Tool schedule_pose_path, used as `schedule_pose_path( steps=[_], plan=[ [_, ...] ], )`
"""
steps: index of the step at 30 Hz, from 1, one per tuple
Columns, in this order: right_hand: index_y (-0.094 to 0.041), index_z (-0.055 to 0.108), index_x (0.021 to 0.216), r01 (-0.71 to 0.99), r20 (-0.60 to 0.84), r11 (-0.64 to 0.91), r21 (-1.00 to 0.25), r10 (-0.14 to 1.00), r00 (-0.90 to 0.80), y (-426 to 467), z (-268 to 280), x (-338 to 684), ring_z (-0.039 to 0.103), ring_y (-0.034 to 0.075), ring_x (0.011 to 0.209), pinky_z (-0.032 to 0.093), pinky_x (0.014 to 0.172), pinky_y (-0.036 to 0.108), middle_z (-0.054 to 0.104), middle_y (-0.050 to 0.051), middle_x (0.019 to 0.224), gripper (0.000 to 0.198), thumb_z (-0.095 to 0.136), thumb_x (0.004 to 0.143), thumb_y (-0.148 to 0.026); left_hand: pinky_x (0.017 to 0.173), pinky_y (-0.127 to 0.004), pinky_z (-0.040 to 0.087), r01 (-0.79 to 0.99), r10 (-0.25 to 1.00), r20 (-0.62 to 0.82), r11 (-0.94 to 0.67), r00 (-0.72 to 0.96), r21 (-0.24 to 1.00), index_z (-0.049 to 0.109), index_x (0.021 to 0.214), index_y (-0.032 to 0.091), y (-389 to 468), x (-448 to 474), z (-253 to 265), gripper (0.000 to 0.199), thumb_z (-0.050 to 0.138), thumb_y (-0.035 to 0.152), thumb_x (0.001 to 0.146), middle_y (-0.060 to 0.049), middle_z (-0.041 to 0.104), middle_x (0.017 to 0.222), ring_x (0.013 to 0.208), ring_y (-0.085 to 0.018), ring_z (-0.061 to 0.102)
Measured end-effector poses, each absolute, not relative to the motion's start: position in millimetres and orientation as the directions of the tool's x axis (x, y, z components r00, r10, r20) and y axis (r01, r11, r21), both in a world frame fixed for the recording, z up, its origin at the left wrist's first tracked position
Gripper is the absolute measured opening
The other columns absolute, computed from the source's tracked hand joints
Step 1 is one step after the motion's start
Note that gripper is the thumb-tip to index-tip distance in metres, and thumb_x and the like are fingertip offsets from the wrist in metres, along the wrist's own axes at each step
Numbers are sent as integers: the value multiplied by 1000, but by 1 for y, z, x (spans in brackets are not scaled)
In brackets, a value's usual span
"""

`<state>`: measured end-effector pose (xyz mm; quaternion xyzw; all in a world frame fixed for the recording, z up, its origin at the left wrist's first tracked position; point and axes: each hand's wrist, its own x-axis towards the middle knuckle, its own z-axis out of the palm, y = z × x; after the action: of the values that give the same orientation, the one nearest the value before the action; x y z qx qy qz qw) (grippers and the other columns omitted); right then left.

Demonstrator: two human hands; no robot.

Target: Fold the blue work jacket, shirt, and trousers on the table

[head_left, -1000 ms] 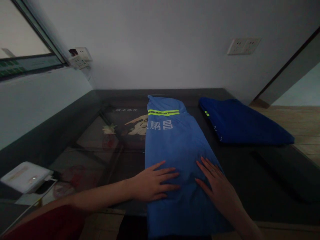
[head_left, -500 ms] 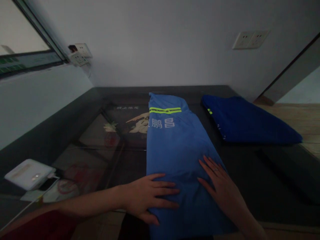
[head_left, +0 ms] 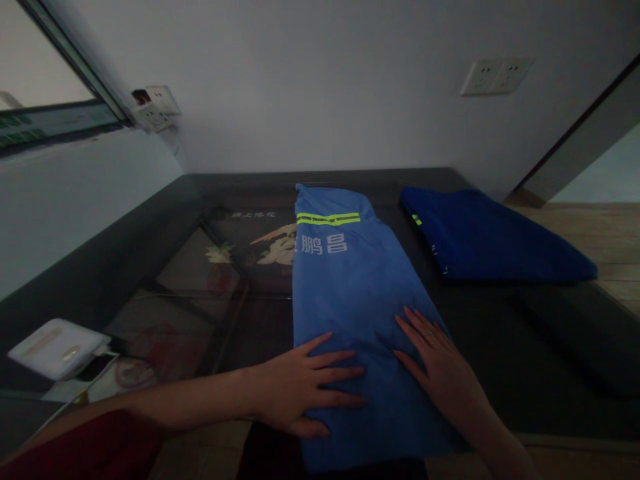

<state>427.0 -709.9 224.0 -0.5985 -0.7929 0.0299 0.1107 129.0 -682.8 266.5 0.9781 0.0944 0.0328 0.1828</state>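
Note:
A light blue work garment (head_left: 350, 287), folded lengthwise, lies on the dark glass-topped table (head_left: 480, 347). Near its far end run a yellow-green reflective strip and white printed characters. My left hand (head_left: 313, 387) rests flat on the garment's near left part with fingers spread. Over by its right edge, my right hand (head_left: 435, 360) presses flat with fingers apart and a ring on one finger. Small wrinkles show between the two hands. The garment's near end hangs at the table's front edge. To the right sits a folded dark blue garment (head_left: 493, 237).
At the left front, a white box-like device (head_left: 57, 347) with a cable (head_left: 65, 417) stands on the table. A wall with sockets (head_left: 495, 75) rises behind. Patterned items show under the glass, and a window (head_left: 45, 67) is at upper left.
My left hand has shifted slightly right and spread its fingers wider on the light blue garment. The near end of the garment sits slightly higher in view. My right hand stays about where it was.

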Motion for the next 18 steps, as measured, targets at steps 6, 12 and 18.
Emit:
schedule_pose_path(
  steps=[6, 12, 18],
  plan=[
    [-22, 45, 139, 940, 161, 291, -180, 951, -263, -711, 224, 429, 36, 25, 135, 34, 109, 48, 40, 6, 147, 57, 38, 92, -54, 116, -52, 18, 152, 168, 0, -893, 986, 423, 30, 145, 31, -686, 117, 272, 61, 46, 49, 90, -3, 30, 152, 140, -26, 26],
    [-24, 46, 138, 941, 178, 294, -170, 948, -264, -709, 210, 434, 38, 27, 134, 37, 107, 51, 41, 4, 146, 58, 39, 91, -57, 118, -39, 21, 226, 272, 25, -844, 962, 486, 37, 141, 26, -655, 116, 288, 50, 42, 41, 94, -4, 40, 148, 137, -18, 35],
    [-27, 42, 141, 936, 227, 316, -157, 934, -277, -709, 202, 438, 40, 28, 133, 42, 104, 49, 39, 3, 147, 58, 45, 89, -53, 116, -50, 11, 673, 706, 96, -701, 701, 237, 32, 144, 27, -549, 111, 243, 53, 35, 47, 95, -6, 22, 155, 144, -27, 12]
  ],
)
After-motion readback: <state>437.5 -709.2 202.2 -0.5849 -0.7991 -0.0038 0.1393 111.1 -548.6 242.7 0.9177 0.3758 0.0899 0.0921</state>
